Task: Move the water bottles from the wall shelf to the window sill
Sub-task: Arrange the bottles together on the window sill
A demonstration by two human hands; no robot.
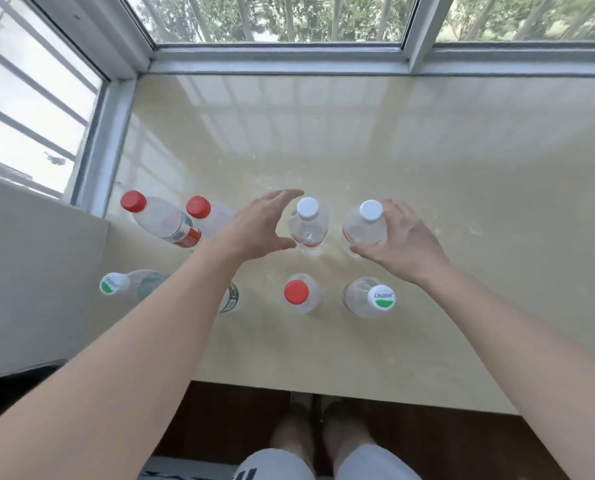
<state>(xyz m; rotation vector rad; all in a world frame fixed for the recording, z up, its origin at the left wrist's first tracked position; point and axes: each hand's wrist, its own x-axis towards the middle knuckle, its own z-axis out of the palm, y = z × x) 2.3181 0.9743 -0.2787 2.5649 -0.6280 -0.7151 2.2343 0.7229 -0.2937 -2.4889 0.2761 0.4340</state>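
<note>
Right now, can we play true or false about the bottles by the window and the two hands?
1. Three bottles have red caps. True.
2. The bottles are lying flat on the window sill. False: they stand upright.
3. The left hand is lifting a red-capped bottle. False: it is open beside the left white-capped bottle, which stands on the sill.
4. The right hand curls round the right white-capped bottle. True.
5. One green-and-white cap reads Cestbon. True.
</note>
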